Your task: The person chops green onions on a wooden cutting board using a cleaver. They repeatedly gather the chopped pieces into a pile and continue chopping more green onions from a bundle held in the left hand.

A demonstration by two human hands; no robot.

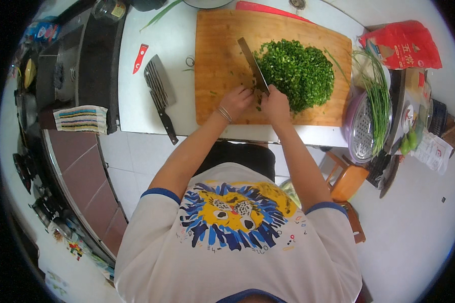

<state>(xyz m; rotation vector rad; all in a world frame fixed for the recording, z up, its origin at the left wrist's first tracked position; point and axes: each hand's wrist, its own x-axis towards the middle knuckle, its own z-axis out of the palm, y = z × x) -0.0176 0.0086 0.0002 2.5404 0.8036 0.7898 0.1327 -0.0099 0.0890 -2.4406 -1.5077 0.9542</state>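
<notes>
Near the front edge of the cutting board (215, 60), right hand (277, 105) grips the knife (253, 64) at its handle end, blade slanting toward the rear left corner. Left hand (239, 102) has fingers bunched beside the blade's heel; can't tell if they pinch anything. Chopped greens (301, 76) heaped mostly on the board's right half. Handling well probably means a firm handle grip, steady blade, left fingertips off the cutting edge.
</notes>
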